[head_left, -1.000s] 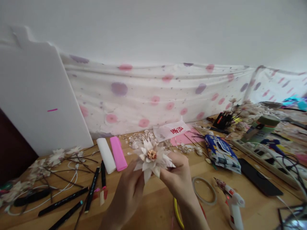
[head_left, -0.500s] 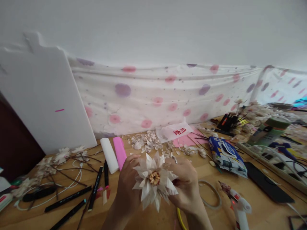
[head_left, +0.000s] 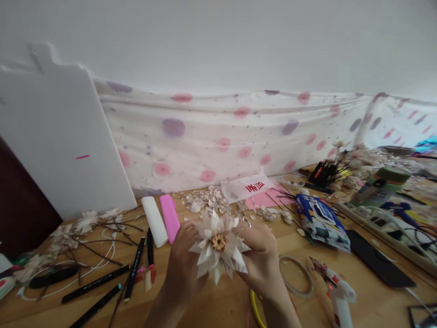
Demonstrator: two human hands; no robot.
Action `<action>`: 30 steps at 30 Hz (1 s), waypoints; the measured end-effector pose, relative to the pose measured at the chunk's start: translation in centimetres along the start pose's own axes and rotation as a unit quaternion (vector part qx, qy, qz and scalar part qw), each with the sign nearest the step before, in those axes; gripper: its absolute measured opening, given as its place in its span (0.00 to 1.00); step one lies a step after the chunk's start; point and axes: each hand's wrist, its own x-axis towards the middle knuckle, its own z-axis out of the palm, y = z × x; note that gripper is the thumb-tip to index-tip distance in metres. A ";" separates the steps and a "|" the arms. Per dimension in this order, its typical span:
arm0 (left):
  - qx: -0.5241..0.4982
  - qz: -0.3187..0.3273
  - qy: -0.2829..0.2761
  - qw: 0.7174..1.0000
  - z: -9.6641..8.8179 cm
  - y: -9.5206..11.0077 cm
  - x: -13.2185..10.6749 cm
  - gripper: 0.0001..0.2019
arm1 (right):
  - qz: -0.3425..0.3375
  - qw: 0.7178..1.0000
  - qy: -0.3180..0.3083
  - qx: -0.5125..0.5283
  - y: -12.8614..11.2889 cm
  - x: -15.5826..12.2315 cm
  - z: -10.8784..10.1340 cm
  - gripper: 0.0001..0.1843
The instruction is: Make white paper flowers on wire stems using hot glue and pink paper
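Note:
A handmade flower [head_left: 219,249] with pointed whitish petals and a brown centre faces me, in the middle of the view. My left hand [head_left: 186,259] is closed at its left side, and my right hand [head_left: 261,257] is closed at its right side with a ring on one finger. The petals hide most of the fingertips, and the stem is out of sight behind the bloom. Right of my right hand lie a roll of tape [head_left: 296,276] and a white glue gun [head_left: 337,291]. A yellow ring-shaped item [head_left: 255,310] shows partly beneath my right wrist.
Behind my hands lie loose pale petals [head_left: 206,200], a white roll [head_left: 155,222] and a pink roll [head_left: 170,218]. Black markers [head_left: 96,283] and finished flowers [head_left: 87,222] lie left. A blue wipes pack [head_left: 321,221], a phone [head_left: 378,259] and a power strip [head_left: 389,232] are right.
The flower has moved slightly up and tilted, so its face now points a little higher. Both hands stay around it, and the whole view has shifted slightly.

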 end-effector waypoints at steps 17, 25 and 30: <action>-0.438 -0.367 -0.061 0.818 -2.2 4.8 2.0 0.10 | 0.378 0.833 0.013 0.404 1.5 0.3 0.9 0.13; -0.593 -0.377 -0.088 0.706 -1.5 4.3 1.7 0.08 | 0.376 0.830 0.049 0.409 2.0 -0.3 1.2 0.12; -0.658 -0.336 -0.083 0.669 -1.2 3.5 1.7 0.08 | 0.371 0.825 0.017 0.426 2.1 0.0 1.3 0.12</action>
